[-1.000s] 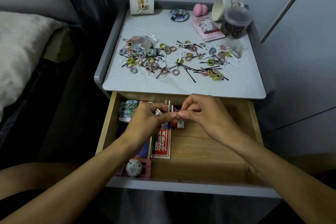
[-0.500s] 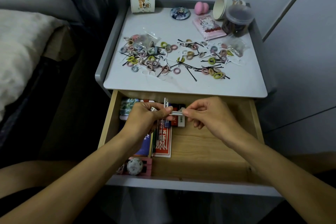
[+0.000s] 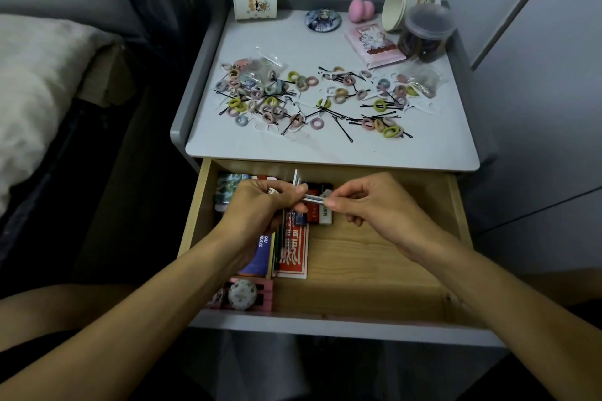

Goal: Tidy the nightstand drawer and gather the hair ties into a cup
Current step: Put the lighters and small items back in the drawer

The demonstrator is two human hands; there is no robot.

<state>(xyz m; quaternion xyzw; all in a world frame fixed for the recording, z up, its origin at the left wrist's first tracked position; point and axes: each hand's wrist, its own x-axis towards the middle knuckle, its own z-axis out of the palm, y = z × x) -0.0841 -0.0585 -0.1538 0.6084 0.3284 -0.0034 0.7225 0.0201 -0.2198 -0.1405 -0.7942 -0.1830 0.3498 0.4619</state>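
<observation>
Both hands hover over the open wooden drawer (image 3: 374,270). My left hand (image 3: 257,208) grips several thin silver clips, one sticking upward. My right hand (image 3: 368,205) pinches the end of one silver clip (image 3: 314,200) that lies across between the two hands. Many small pastel hair ties (image 3: 294,76) and black bobby pins (image 3: 343,130) lie scattered over the white nightstand top (image 3: 325,153). A printed paper cup (image 3: 254,0) lies on its side at the back left; a stack of cups (image 3: 397,8) lies at the back right.
The drawer's left side holds a red card box (image 3: 294,254), a blue packet (image 3: 259,254), a pink crate with a round object (image 3: 242,295) and an eraser (image 3: 325,216). On top stand a dark lidded jar (image 3: 426,32), a pink packet (image 3: 374,45), a pink sponge (image 3: 360,10) and a badge (image 3: 321,20). A bed lies left.
My right hand has drawn a little to the right, pulling one clip sideways out from the bunch in my left hand. The scattered items on top have not moved.
</observation>
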